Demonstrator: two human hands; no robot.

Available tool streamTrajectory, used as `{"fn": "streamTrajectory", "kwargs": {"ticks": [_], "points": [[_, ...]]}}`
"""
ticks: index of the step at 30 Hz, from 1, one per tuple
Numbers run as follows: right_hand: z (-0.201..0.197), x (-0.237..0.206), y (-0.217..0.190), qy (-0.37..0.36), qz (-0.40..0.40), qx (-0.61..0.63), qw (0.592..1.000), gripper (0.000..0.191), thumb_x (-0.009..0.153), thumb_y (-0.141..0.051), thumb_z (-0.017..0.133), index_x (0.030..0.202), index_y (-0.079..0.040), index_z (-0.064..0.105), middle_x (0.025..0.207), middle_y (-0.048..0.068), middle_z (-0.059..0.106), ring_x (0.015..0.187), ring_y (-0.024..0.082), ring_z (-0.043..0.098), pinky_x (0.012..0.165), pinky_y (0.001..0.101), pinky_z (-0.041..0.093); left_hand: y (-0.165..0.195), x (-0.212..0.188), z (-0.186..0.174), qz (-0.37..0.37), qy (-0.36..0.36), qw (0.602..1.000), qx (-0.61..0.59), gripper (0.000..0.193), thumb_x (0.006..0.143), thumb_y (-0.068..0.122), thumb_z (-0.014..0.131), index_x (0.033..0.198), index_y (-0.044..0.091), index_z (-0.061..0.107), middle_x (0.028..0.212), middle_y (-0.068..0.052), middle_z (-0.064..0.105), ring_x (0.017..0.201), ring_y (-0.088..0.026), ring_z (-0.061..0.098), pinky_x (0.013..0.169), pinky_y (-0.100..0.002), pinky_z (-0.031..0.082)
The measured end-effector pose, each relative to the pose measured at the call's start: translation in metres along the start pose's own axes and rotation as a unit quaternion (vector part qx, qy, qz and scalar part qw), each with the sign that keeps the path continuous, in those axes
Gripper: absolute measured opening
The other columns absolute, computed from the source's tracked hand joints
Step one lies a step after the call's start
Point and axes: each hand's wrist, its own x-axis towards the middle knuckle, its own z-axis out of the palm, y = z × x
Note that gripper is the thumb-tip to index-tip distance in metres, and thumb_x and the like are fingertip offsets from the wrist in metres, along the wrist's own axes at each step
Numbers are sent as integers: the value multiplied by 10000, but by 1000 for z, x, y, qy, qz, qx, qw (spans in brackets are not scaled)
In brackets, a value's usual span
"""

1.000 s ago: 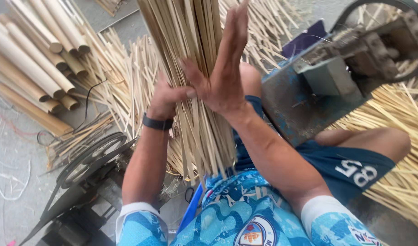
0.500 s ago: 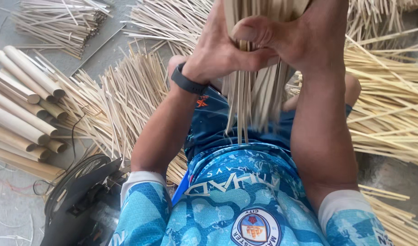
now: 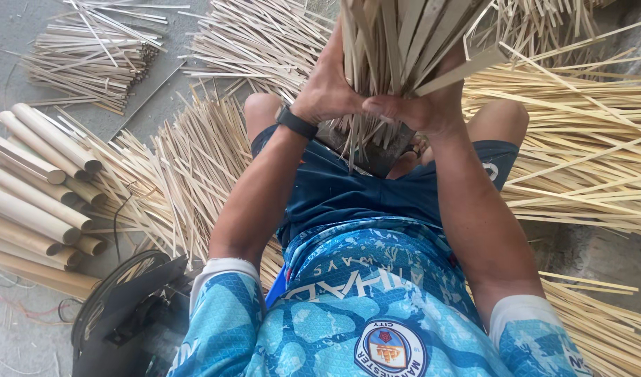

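- The bundle of bamboo strips (image 3: 397, 49) stood almost upright between the person's knees, with its lower ends hanging loose above the dark blue shorts (image 3: 355, 195).
- In the head view, the left hand (image 3: 327, 91) wrapped the bundle from the left side; its fingers were curled and pressed together around the strips.
- The right hand (image 3: 414, 108) closed on the bundle from the right side, thumb in front, with its fingers pressed tight on the strips, and the two hands nearly touched.
- To hold such a bundle well, I judge both hands needed an even squeeze at the same height, because some strips already leaned out at the upper right.
- Both forearms rose forward from the body, elbows bent, and a black wristband (image 3: 296, 123) sat on the left wrist.
- Loose strips (image 3: 586, 139) lay on the floor on both sides, and bamboo poles (image 3: 34, 202) lay at the left.
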Motion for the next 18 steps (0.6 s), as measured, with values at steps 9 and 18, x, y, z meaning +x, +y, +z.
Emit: {"fn": "streamTrajectory", "kwargs": {"ticks": [9, 18], "points": [[-21, 10, -8, 31, 9, -2, 999, 635, 925, -341, 926, 1311, -11, 545, 1239, 99, 668, 1119, 229, 727, 935, 334, 638, 14, 18, -1, 8, 33, 992, 121, 1031, 579, 427, 1122, 1354, 76, 540, 1284, -93, 663, 1237, -235, 690, 1111, -368, 592], [4, -19, -13, -12, 42, -75, 996, 529, 845, -266, 936, 1238, -13, 689, 1177, 94, 733, 1061, 201, 736, 930, 328, 617, 0, -17, 8, -59, -8, 997, 44, 1076, 631, 295, 1091, 1456, 23, 456, 1360, -120, 655, 1300, -254, 645, 1148, -382, 531]]}}
